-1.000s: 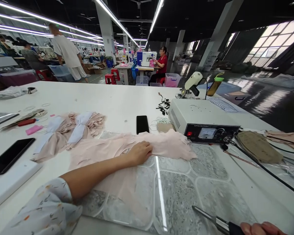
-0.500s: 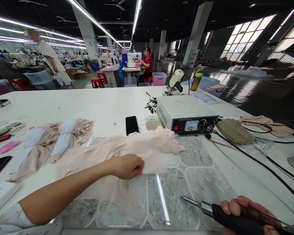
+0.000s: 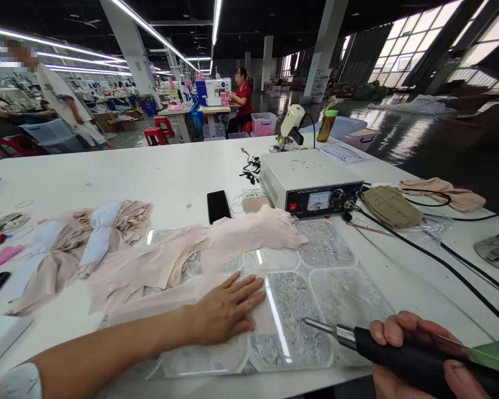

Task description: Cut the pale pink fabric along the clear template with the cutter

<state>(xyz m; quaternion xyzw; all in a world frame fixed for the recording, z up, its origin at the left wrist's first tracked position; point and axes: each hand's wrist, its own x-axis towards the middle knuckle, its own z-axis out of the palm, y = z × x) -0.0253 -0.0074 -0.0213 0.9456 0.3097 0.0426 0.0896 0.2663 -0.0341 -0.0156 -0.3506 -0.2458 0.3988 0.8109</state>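
My left hand point(image 3: 230, 310) lies flat with its fingers spread, pressing on a thin pale pink fabric piece point(image 3: 263, 320). That piece rests on a glossy grey marbled board point(image 3: 345, 291). Beyond the hand, more pale pink fabric pieces point(image 3: 253, 235) lie in a loose, overlapping pile across the board's far side. My right hand point(image 3: 416, 338) is wrapped around an ultrasonic cutter point(image 3: 399, 352) with a black handle and pointed metal tip. The tip hovers at or just above the board, right of the fabric; contact cannot be made out. A translucent green-edged strip point(image 3: 494, 354) shows beside the right hand.
A control box point(image 3: 311, 180) with a meter stands behind the board, its black cable point(image 3: 424, 257) running right. Nearby are a phone point(image 3: 218, 206), tied fabric bundles point(image 3: 102, 233), olive fabric pieces point(image 3: 393, 206) and a bottle point(image 3: 327, 124). Other people work further back.
My left hand has gone from curled fingers at the pile to lying flat nearer me, bringing a fabric piece with it. The cutter stays in my right hand. The view has shifted slightly.
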